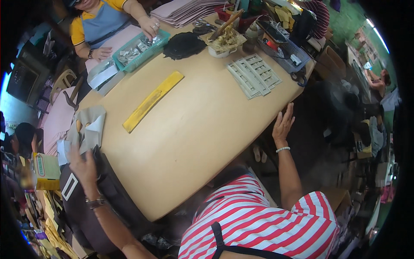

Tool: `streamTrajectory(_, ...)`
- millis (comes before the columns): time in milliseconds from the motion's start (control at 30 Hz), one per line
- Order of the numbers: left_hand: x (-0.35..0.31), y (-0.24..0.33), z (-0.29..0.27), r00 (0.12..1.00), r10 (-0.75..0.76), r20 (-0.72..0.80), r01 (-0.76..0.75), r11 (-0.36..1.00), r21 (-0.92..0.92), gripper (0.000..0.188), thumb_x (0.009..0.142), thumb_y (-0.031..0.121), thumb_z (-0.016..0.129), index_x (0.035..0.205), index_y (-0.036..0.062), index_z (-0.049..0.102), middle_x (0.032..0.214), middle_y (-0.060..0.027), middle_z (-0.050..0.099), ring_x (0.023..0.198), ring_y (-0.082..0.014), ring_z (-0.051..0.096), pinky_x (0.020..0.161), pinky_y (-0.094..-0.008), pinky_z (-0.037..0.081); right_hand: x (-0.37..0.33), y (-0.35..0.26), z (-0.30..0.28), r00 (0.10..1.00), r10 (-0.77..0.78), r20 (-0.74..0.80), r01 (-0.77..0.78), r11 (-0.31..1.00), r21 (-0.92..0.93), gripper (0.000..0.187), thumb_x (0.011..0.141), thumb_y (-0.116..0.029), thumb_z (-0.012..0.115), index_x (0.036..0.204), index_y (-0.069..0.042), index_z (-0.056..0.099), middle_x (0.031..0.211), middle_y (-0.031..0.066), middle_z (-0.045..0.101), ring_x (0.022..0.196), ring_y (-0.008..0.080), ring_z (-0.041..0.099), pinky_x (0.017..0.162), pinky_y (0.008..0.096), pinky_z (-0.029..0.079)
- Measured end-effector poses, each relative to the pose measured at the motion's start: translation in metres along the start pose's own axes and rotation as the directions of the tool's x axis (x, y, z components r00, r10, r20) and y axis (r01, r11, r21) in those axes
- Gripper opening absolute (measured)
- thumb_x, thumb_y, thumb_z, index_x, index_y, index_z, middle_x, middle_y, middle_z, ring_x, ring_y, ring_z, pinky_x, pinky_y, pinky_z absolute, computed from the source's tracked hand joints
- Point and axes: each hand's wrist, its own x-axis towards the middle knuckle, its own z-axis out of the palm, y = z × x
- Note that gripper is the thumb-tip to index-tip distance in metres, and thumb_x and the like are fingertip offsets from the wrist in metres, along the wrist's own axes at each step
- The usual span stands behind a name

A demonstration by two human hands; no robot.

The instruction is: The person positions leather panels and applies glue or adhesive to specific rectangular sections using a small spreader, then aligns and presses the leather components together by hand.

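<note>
My left hand (84,168) hovers over or touches the dark brown sheet material (116,194) draped at the table's left edge; which of the two I cannot tell. Its fingers are spread, slightly blurred, and hold nothing I can see. A white rectangular frame (70,186) lies on the dark material, and a grey sheet with cut-outs (95,115) is just beyond the hand. At the table's right edge rests my right hand (283,125), fingers stretched out and nothing in them. Between the hands, a flat yellow strip (154,101) lies diagonally on the beige table (185,146).
Pale slotted panels (254,75) lie at the far right, near a blue basket of tools (297,60) and a glue-smeared bowl (222,49). A black round piece (184,45) sits beside a teal basket (129,64), where a co-worker's hand (150,28) reaches in. Pink sheets (185,12) are stacked behind.
</note>
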Motion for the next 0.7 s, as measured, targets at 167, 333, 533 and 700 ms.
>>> streamTrajectory(167,-0.045,0.177,-0.016,0.983,0.002,0.183,0.026,0.988,-0.152,0.049,0.084,0.022,0.064,0.130,0.0097,0.049,0.141,-0.0163,0.038,0.136,-0.0367,0.024,0.109,-0.0519,0.016,-0.007,0.076,0.029,0.981,0.097,0.169,-0.019,0.911,-0.412,0.056,0.096,-0.039,0.037,0.143,-0.010,0.028,0.150,0.0111,0.024,0.138,0.0313,0.022,0.106,0.0600,0.016)
streamTrajectory(333,-0.104,0.262,-0.001,0.909,0.036,0.416,0.192,0.849,-0.493,0.055,0.085,0.026,0.063,0.134,0.0085,0.044,0.145,-0.0176,0.031,0.138,-0.0366,0.019,0.109,-0.0558,0.011,-0.020,0.093,0.035,0.940,0.173,0.295,-0.021,0.890,-0.456,0.048,0.096,-0.033,0.038,0.139,-0.013,0.039,0.148,0.0084,0.030,0.137,0.0298,0.025,0.105,0.0588,0.021)
streamTrajectory(533,-0.122,0.290,0.009,0.921,0.069,0.383,0.124,0.881,-0.456,0.054,0.088,0.030,0.058,0.134,0.0062,0.043,0.145,-0.0180,0.030,0.137,-0.0391,0.018,0.106,-0.0624,0.009,0.005,0.130,0.026,0.771,0.614,0.168,-0.636,0.735,0.233,0.051,0.098,-0.039,0.031,0.133,-0.005,0.044,0.138,0.0105,0.045,0.129,0.0278,0.040,0.106,0.0502,0.024)
streamTrajectory(700,-0.120,0.292,0.010,0.911,0.094,0.401,0.106,0.887,-0.450,0.052,0.089,0.030,0.055,0.133,0.0058,0.043,0.145,-0.0180,0.030,0.137,-0.0393,0.019,0.105,-0.0634,0.010,0.040,0.116,-0.048,0.582,0.784,0.217,-0.555,0.187,0.811,0.052,0.097,-0.043,0.036,0.124,-0.003,0.053,0.125,0.0112,0.057,0.113,0.0253,0.055,0.098,0.0427,0.035)
